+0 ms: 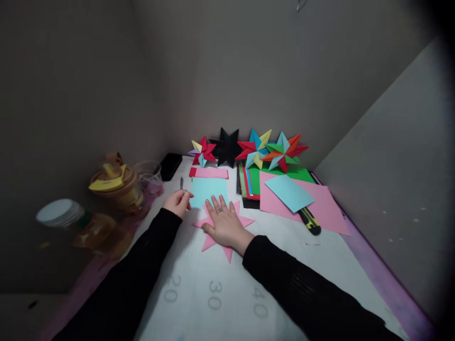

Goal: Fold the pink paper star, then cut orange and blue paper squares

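A pink folded paper star (209,242) lies on the white numbered mat, its points spreading out from under my right hand (224,225). That hand rests flat on the star with its fingers apart and a ring on one finger. My left hand (177,202) is just left of the star, its fingers curled in a pinch beside a thin dark pen-like tool (181,183). What its fingertips hold, if anything, is too small to tell. A light blue sheet (209,189) lies behind both hands, partly under my right fingertips.
Several coloured stars (284,152) and a black star (227,147) lean at the back wall. On the right are stacked papers, a pink sheet (327,208) and a yellow-black cutter (311,222). A black phone-like object (171,166), clear cup (150,179) and jar (95,232) stand left.
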`<state>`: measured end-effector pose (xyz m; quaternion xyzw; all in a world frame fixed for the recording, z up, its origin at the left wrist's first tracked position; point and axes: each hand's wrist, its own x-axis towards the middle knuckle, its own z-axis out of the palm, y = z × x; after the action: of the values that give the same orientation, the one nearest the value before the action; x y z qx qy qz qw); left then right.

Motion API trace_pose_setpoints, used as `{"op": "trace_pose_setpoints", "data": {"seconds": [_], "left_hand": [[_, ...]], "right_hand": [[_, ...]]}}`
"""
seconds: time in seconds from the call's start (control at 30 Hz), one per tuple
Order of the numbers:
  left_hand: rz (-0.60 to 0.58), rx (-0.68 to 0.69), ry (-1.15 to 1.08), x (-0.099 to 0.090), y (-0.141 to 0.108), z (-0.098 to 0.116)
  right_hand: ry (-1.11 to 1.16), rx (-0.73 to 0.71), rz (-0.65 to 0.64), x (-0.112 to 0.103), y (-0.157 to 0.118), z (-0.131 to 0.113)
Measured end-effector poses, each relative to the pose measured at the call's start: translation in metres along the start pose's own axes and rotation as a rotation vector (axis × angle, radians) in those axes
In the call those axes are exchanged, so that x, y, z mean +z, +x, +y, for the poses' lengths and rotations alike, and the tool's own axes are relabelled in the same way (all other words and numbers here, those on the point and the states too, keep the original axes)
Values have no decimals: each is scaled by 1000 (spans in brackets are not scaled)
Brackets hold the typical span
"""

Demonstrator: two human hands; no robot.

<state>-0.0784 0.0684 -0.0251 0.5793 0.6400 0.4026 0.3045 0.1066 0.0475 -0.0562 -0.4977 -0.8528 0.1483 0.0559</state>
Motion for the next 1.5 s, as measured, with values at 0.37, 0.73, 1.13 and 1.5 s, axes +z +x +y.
{"op": "trace_pose_setpoints", "data": {"seconds": [0.37,0.73,1.13,1.5], "left_hand": [[-76,24,-65,5,4,-9],[-481,588,225,52,-31,-19],[-485,605,443,57,-32,-16],[-477,679,542,55,-38,-19]], "right_hand": [[46,5,47,-1,7,5],[524,-118,247,-31,-53,81],[317,-194,278,-14,-55,81],[189,-208,295,-14,-58,75]]}}
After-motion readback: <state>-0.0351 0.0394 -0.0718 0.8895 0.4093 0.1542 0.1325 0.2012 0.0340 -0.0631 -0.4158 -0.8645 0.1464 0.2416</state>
